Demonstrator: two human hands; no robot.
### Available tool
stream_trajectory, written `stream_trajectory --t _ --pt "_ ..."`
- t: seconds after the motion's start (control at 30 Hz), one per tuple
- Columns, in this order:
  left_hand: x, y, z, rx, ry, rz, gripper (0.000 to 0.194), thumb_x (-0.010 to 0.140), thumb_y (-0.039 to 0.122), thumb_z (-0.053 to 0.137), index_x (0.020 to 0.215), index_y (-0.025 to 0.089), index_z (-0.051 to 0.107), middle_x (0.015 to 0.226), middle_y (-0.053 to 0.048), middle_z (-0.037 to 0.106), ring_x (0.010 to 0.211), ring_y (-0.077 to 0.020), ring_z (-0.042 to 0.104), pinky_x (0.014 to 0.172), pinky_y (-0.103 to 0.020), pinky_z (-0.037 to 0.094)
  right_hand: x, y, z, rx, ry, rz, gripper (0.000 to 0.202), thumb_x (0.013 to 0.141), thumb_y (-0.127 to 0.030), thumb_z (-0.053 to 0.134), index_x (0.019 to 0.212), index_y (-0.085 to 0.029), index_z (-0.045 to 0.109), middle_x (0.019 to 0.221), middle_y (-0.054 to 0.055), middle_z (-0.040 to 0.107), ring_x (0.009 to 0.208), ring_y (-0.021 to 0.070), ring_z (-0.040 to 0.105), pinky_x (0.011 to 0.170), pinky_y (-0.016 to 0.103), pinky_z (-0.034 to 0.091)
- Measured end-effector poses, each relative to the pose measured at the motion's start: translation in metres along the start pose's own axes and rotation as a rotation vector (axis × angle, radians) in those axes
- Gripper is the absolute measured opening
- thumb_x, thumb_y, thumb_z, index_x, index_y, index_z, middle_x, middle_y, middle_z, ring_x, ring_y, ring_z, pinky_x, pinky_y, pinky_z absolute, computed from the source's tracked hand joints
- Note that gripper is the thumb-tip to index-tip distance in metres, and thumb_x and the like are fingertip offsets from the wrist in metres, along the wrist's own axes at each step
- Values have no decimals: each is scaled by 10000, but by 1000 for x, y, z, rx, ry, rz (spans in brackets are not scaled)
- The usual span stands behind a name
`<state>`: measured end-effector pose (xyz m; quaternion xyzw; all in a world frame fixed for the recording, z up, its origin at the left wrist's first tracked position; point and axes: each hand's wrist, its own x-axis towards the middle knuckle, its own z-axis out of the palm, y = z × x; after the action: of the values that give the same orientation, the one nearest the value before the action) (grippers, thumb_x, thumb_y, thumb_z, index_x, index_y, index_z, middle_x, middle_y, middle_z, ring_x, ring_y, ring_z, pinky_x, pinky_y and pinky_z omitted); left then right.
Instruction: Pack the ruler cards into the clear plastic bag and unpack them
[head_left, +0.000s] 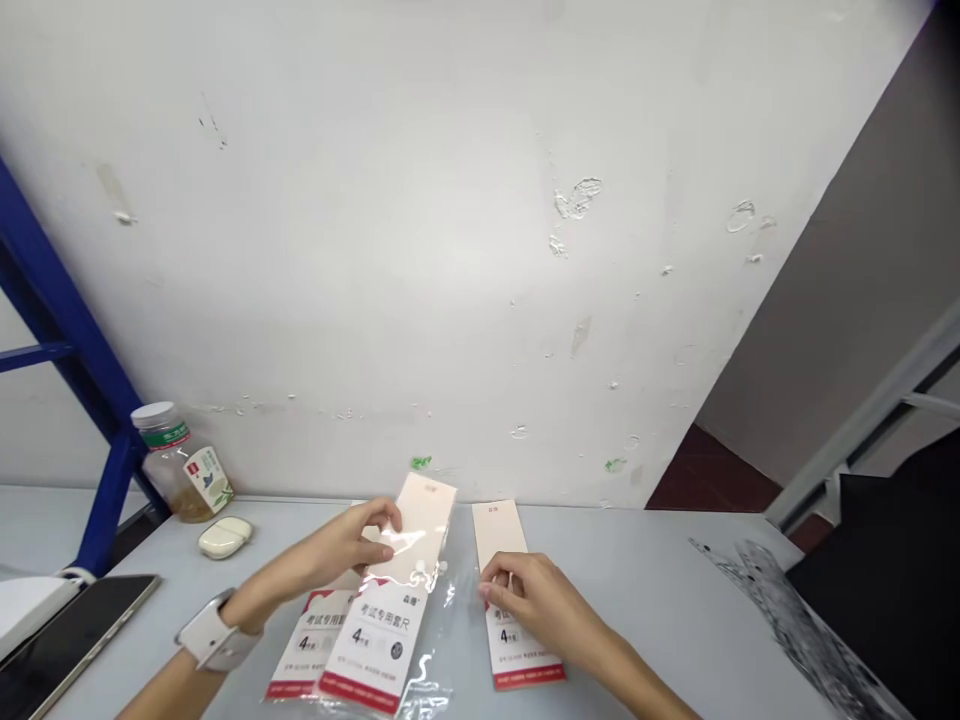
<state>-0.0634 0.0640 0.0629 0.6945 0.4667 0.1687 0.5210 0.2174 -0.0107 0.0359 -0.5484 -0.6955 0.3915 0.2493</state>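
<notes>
My left hand (pixel 358 538) grips the left edge of a ruler-set packet (pixel 382 630), a pale pink and white card with a red bottom band inside a clear plastic sleeve. This packet leans over another similar packet (pixel 304 645) on the table, partly covering it. My right hand (pixel 529 595) rests over a third card packet (pixel 499 530) lying by the wall. Its fingers are curled and pinched together at that packet's left edge; what is between the fingertips is too small to make out. A white watch strap (pixel 214 635) circles my left wrist.
A clear jar (pixel 184 470) with a white lid stands at the back left, with a cream earbud case (pixel 225 537) before it. A phone (pixel 79 640) lies at the left edge. Crumpled dark-printed plastic (pixel 795 610) lies right. A marked white wall (pixel 450 250) bounds the grey table.
</notes>
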Motion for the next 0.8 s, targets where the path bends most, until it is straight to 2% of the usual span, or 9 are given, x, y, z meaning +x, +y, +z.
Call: stream_trajectory --t 0.07,0.13,0.23,0.4,0.53,0.63,0.7,0.8 --pt "-6 -5 -26 46 1 -59 282 724 336 641 946 241 497 890 40 453 660 -116 502 600 -244 449 -1 0 -9 -108 1 20 156 842 -348 561 830 -243 676 813 -7 665 737 153 561 634 240 367" --pt "-11 -12 -45 72 51 -136 341 685 366 662 941 251 469 852 55 414 643 -118 517 583 -248 474 -1 2 -17 -158 -2 57 127 814 -333 588 873 -254 669 885 -3 669 814 169 576 665 244 376" --pt "-15 -23 -57 122 103 -260 428 595 371 671 924 263 419 801 67 365 615 -144 559 464 -231 458 0 9 -24 -163 -13 107 153 789 -323 605 924 -265 652 897 -7 665 859 181 584 691 251 381" --pt "-12 -39 -52 371 93 -306 475 608 340 592 1056 278 449 755 55 447 547 -167 562 340 -204 322 2 19 -22 -141 -54 127 152 769 -314 634 913 -271 657 794 -20 644 806 181 578 640 250 357" --pt "-12 -40 -48 563 156 -311 609 600 324 594 1201 282 505 675 45 528 530 -195 550 410 -235 318 2 21 -22 -154 -64 123 163 748 -318 665 905 -272 658 770 -21 631 782 183 576 629 251 348" --pt "-16 -31 -48 704 248 -289 593 621 361 623 1199 239 568 667 10 592 612 -250 590 547 -292 375 1 21 -29 -224 -48 113 229 732 -341 675 952 -288 639 935 -12 636 846 199 585 684 268 372" --pt "-18 -21 -44 732 266 -260 556 689 436 600 1205 231 573 747 -22 632 681 -275 616 610 -314 388 -1 21 -35 -291 -62 125 355 695 -367 703 1033 -303 612 1092 -7 594 861 209 584 707 283 390" --pt "-16 -7 -24 717 264 -150 424 795 494 520 1157 279 577 836 -14 641 707 -245 621 633 -297 380 -3 21 -40 -375 -125 174 557 613 -400 761 1123 -306 558 1217 -1 511 854 216 588 716 303 420"
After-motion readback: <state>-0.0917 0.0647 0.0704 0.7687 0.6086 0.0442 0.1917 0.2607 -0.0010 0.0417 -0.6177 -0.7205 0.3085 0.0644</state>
